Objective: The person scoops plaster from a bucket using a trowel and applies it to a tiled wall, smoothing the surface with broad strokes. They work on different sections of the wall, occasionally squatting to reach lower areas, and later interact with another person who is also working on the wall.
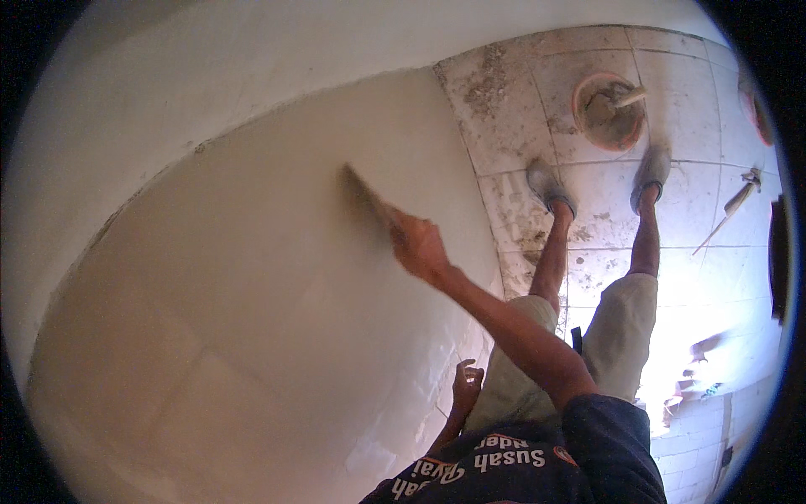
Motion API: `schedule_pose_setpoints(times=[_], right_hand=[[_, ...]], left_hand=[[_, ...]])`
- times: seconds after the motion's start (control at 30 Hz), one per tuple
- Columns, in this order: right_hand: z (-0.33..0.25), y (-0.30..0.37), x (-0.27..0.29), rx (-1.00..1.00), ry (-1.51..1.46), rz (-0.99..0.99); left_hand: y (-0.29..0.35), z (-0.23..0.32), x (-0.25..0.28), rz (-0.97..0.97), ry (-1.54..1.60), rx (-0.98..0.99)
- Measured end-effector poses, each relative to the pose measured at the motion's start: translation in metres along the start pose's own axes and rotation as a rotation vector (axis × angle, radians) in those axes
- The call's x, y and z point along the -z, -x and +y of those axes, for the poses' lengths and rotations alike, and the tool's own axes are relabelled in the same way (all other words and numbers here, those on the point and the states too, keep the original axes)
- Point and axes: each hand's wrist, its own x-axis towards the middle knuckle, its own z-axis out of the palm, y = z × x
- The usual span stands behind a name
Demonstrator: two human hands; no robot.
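One right hand is clamped on a flat blade at the wall, where steady, even pressure should serve best, the left hand, fingers parted, beside it.

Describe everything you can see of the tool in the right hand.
The tool looks thin and flat, dull brown, nearly edge-on and blurred, so its material is unclear. The right hand grips its near end, hiding any handle. It slants up-left in the picture, over the pale wall; whether they touch is unclear.
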Motion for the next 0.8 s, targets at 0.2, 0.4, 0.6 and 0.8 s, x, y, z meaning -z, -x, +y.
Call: schedule_pose_setpoints(times=[0.2, 0.4, 0.6, 0.8], right_hand=[[-0.138, 0.079, 0.005, 0.146, -0.009, -0.354], [-0.127, 0.092, 0.020, 0.255, -0.170, -0.267], [0.052, -0.033, 0.036, -0.184, 0.005, 0.030], [0.166, -0.166, 0.026, -0.156, 0.162, 0.174]], left_hand=[[-0.008, -0.005, -0.002, 0.026, -0.092, -0.059], [-0.012, -0.009, -0.002, 0.030, -0.121, -0.155], [-0.019, -0.003, -0.009, 0.017, -0.050, -0.055], [-0.018, -0.014, -0.011, -0.006, -0.051, -0.052]])
